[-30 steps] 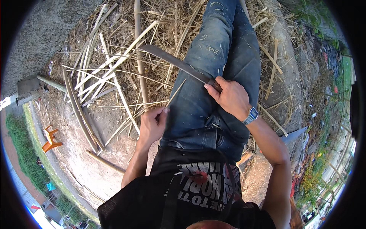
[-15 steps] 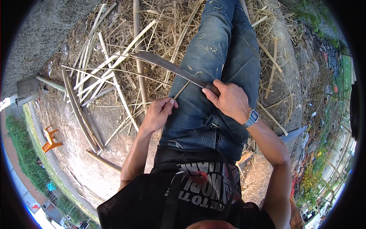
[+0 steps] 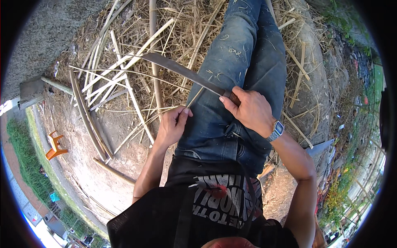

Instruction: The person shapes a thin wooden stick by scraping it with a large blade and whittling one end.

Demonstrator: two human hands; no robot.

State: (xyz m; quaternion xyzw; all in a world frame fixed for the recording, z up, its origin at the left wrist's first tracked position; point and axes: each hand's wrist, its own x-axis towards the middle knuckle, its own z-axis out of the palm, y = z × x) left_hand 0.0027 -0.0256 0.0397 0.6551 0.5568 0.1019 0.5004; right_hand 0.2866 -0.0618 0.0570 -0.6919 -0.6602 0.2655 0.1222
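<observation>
My right hand (image 3: 253, 110) is closed round the handle of a machete (image 3: 178, 69), over my jeans-covered thighs. Its long dark blade slants up to the left, the tip above the straw-strewn ground. Lower and to the left, my left hand (image 3: 173, 126) pinches a thin bamboo-like strip (image 3: 195, 97) between thumb and fingers. The strip runs from that hand up to the blade's lower edge near the handle, where it seems to meet the blade. Where its other end lies is hard to make out.
Several pale split strips (image 3: 131, 91) lie crossed on the left, beside a long pole (image 3: 156, 78). Shavings and straw (image 3: 182, 37) cover the ground ahead. A saw blade (image 3: 320, 147) lies at the right. An orange chair (image 3: 56, 146) stands far left, near a concrete wall (image 3: 53, 37).
Both hands keep their grips, the machete and strip nearly where they were. The whole view has shifted slightly.
</observation>
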